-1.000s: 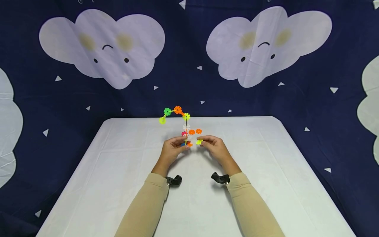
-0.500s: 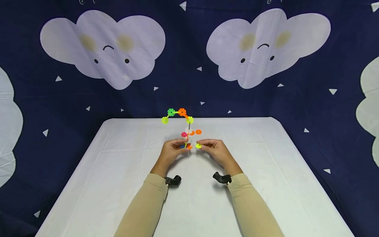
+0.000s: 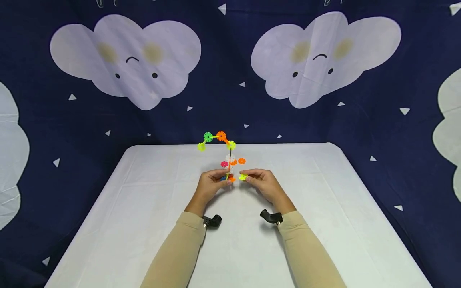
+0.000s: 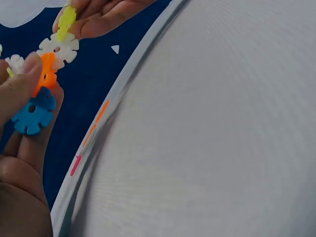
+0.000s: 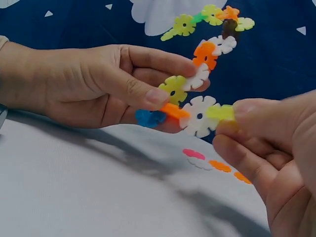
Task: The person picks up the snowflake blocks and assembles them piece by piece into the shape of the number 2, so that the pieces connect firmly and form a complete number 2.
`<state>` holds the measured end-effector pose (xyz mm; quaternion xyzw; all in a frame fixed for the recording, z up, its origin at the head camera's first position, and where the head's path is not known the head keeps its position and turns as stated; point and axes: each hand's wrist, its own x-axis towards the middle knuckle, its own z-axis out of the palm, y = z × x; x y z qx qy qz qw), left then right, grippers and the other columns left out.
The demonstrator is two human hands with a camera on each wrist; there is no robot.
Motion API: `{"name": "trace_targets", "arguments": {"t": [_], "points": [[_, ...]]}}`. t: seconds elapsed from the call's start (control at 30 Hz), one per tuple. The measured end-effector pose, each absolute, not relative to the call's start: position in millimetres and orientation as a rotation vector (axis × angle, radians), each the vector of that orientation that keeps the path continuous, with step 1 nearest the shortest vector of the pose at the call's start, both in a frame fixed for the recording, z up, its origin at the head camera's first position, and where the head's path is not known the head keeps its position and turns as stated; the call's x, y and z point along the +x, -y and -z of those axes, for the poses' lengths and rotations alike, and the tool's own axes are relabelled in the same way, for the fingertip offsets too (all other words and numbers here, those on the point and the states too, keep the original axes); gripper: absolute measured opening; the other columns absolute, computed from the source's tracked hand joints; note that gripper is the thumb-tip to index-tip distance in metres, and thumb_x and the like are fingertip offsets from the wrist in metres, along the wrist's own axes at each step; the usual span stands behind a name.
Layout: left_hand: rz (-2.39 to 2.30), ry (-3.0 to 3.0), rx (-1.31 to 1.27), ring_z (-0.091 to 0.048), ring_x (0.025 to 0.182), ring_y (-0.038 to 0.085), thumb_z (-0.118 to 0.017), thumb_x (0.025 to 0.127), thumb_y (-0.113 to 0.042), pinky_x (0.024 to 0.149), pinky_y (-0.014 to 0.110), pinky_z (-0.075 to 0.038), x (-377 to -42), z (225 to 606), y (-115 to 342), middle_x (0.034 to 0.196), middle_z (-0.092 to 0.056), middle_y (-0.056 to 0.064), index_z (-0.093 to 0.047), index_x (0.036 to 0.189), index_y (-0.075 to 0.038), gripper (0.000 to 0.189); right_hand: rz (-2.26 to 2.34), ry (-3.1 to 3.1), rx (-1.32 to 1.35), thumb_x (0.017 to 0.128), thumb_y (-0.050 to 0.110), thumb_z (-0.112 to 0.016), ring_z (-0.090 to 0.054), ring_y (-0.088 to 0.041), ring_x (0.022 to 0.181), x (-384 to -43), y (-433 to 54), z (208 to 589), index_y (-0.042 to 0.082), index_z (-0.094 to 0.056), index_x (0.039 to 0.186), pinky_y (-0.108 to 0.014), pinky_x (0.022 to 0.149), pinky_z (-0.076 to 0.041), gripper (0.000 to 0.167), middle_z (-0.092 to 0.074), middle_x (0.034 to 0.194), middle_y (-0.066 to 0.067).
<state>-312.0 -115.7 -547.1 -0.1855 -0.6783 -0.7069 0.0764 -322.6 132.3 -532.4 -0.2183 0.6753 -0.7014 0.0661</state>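
My left hand (image 3: pixel 209 186) pinches a chain of slotted snowflake discs near its lower end, thumb over an orange disc (image 5: pixel 176 112). A blue disc (image 4: pixel 32 118) hangs beside that one, and a white disc (image 5: pixel 191 127) juts out toward the right. From the grip the chain rises and bends left through orange and green discs (image 3: pixel 208 137) to a yellow-green end. My right hand (image 3: pixel 265 182) pinches a yellow disc (image 5: pixel 221 113) between thumb and fingers. In the right wrist view this yellow disc meets the white disc's edge, their slots crossing there.
Loose discs lie flat on the white-covered table (image 3: pixel 306 224) beyond the hands: a pink one (image 5: pixel 194 154), a white one (image 5: pixel 198 164) and two orange ones (image 5: pixel 220 166). Behind the far edge hangs a dark blue cloth (image 3: pixel 223 116) with clouds. Each wrist carries a black camera mount (image 3: pixel 271 216).
Over the last second the chain's upper part has shifted slightly right, and both hands have come a little lower in view. The yellow disc stays in my right hand.
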Motion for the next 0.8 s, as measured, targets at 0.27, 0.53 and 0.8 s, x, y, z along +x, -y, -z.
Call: {"name": "trace_targets", "arguments": {"t": [0.27,0.53,0.8], "points": [[1.994,1.948,-0.245,-0.068,0.114,0.029,-0.083,0.085,0.011,0.093,0.033,-0.059,-315.9,547.1,116.1,0.126,-0.072,0.016,-0.075,0.124,0.003,0.040,1.977,-2.271,-0.501,0.106,0.010,-0.066,-0.065,-0.039,0.117,-332.2,-130.1,538.1,-0.004,-0.065,0.137,-0.043,0.100,-0.056,0.034,-0.067,0.130,-0.024],[1.972,1.862,-0.140,-0.068,0.117,0.030,-0.080,0.085,0.017,0.090,0.029,-0.060,-318.6,544.9,119.5,0.129,-0.070,0.018,-0.074,0.123,0.006,0.040,1.172,-2.797,-0.864,0.101,0.015,-0.072,-0.057,-0.034,0.127,-354.7,-104.6,539.4,-0.001,-0.067,0.135,-0.050,0.114,-0.040,0.037,-0.065,0.136,-0.016],[1.970,1.889,-0.134,-0.067,0.118,0.032,-0.081,0.085,0.014,0.094,0.035,-0.059,-316.8,543.4,119.2,0.128,-0.070,0.019,-0.073,0.124,0.008,0.040,0.818,-2.993,-0.946,0.100,0.014,-0.070,-0.055,-0.039,0.118,-369.9,-75.4,537.5,0.000,-0.068,0.119,-0.051,0.105,-0.042,0.024,-0.067,0.127,-0.017]]}}
